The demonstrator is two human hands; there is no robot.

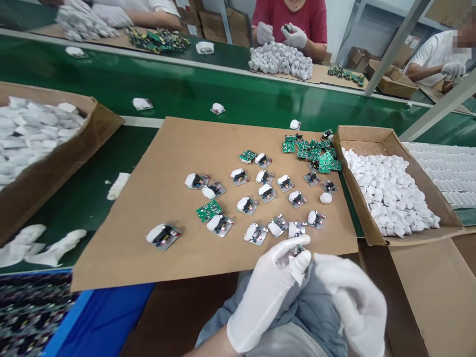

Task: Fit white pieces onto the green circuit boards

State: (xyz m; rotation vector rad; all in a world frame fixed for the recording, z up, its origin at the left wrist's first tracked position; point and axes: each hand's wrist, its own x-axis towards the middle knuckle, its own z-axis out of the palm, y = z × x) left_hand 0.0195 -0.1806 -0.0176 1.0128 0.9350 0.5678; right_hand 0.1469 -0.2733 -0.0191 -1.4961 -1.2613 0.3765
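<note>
Circuit board point(297, 250) pinched in left hand point(271, 292), right hand point(353, 302) alongside

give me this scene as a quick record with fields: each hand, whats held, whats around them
left hand: white glove, pinches a small board at the near edge of the cardboard sheet
right hand: white glove, close beside the left; grip unclear
cardboard sheet: on the green belt, strewn with capped boards
bare green boards: heaped at the sheet's far right
right box: holds white plastic parts
left box: holds white parts
co-worker's hands: gloved, across the belt
</note>
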